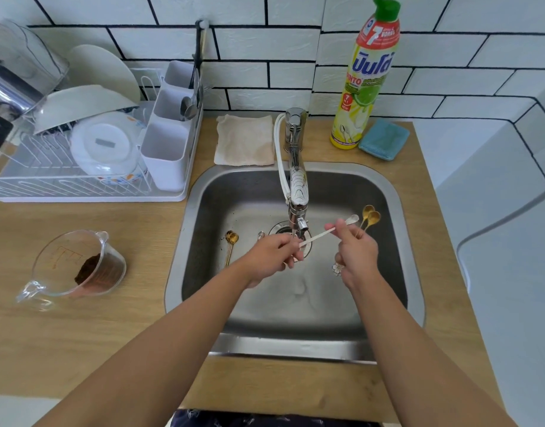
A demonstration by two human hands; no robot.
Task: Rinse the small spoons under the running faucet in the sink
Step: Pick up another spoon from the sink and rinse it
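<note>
White spoon (326,231) under faucet (298,192)

The sink (397,192) sits in the bench (111,318); dish rack (64,186) at its back left corner, jug (77,266) before it, bottle (363,87) behind the sink

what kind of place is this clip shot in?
Most likely a small home kitchen: a steel sink with a faucet set in a wooden counter, a dish rack with plates and bowls beside it, and a dish soap bottle against the tiled wall.
</note>
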